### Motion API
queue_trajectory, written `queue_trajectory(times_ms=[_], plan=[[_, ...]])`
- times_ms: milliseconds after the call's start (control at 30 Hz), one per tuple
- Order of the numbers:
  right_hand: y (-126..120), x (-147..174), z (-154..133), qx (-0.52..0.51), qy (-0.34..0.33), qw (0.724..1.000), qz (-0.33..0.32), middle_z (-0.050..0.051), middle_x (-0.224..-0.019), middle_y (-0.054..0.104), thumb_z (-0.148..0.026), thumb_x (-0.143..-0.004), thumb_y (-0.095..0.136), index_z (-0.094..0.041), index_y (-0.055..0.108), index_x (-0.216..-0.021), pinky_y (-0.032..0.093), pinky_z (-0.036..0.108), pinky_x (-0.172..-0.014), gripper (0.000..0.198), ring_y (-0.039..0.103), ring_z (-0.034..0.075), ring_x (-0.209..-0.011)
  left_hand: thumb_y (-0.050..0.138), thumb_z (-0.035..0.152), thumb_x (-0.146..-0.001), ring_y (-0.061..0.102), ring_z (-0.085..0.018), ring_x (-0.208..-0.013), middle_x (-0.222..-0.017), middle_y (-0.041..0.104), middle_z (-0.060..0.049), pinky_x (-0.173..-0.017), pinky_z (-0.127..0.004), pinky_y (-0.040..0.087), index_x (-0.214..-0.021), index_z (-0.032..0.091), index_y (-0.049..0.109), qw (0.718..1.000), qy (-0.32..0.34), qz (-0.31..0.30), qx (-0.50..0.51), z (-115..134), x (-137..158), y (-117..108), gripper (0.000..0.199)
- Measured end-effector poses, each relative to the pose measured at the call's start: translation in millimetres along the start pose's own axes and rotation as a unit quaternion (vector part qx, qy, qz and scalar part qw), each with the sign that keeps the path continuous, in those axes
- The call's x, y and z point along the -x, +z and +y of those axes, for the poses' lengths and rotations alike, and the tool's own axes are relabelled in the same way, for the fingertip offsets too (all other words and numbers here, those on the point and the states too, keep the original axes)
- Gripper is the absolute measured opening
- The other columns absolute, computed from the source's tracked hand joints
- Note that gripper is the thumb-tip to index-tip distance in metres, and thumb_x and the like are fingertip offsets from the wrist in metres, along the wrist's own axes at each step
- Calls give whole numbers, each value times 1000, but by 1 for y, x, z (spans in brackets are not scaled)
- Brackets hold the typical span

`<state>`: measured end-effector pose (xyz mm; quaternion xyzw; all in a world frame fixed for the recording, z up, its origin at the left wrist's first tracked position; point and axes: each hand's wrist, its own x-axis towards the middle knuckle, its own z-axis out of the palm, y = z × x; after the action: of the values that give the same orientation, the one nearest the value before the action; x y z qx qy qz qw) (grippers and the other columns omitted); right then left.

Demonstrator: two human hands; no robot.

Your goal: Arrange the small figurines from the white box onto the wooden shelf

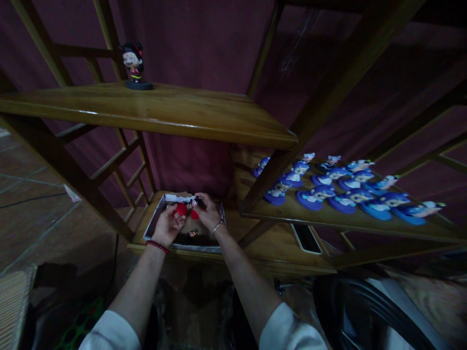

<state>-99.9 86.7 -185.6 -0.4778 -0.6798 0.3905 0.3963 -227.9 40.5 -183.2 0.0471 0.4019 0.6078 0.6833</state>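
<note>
Over a shallow cardboard box (149, 232) on the lower shelf, both my hands are close together. My left hand (168, 225) is closed, its thumb and fingers pinching a small figurine with a round red base (181, 209). Close beside it, my right hand (207, 214) grips another small dark figurine with a red base (194, 214). The tops of the two figurines meet or overlap between my hands, and fingers partly hide them. A further small figurine (193, 233) lies on the box's brown bottom.
One black-haired figurine (133, 65) stands on the upper shelf (175, 109), which overhangs the box. Several blue-purple figurines (348, 199) stand in rows on the right shelf. A phone (307, 238) lies on the lower shelf (270, 238). Wooden posts (266, 182) rise between the sections.
</note>
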Motion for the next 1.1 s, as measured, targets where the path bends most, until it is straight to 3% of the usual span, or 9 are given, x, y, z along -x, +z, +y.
queue_trajectory(times_ms=[367, 633, 1100], plan=[[2, 0, -5, -115, 29, 993, -3, 3, -97, 60, -19, -69, 51, -18, 50, -104, 44, 24, -80, 35, 56, 12, -88, 48, 16, -74, 49, -7, -41, -54, 58, 0, -42, -18, 38, -72, 14, 53, 1000, -17, -1, -2, -2, -2, -1, 6], [5, -2, 1, -165, -1, 986, -7, 2, -97, 60, -19, -66, 55, -18, 52, -102, 42, 26, -82, 36, 55, 12, -89, 46, 14, -76, 52, -8, -45, -56, 59, -2, -45, -18, 42, -73, 13, 53, 1000, -14, 1, 0, -3, 2, 5, 7], [5, -3, 7, -137, -15, 990, -11, 0, -91, 61, -17, -67, 53, -20, 56, -95, 43, 28, -79, 28, 55, 13, -83, 46, 14, -77, 51, -9, -43, -48, 53, 0, -47, -19, 42, -69, 14, 52, 1000, -17, -17, 6, -4, 2, 4, 10]])
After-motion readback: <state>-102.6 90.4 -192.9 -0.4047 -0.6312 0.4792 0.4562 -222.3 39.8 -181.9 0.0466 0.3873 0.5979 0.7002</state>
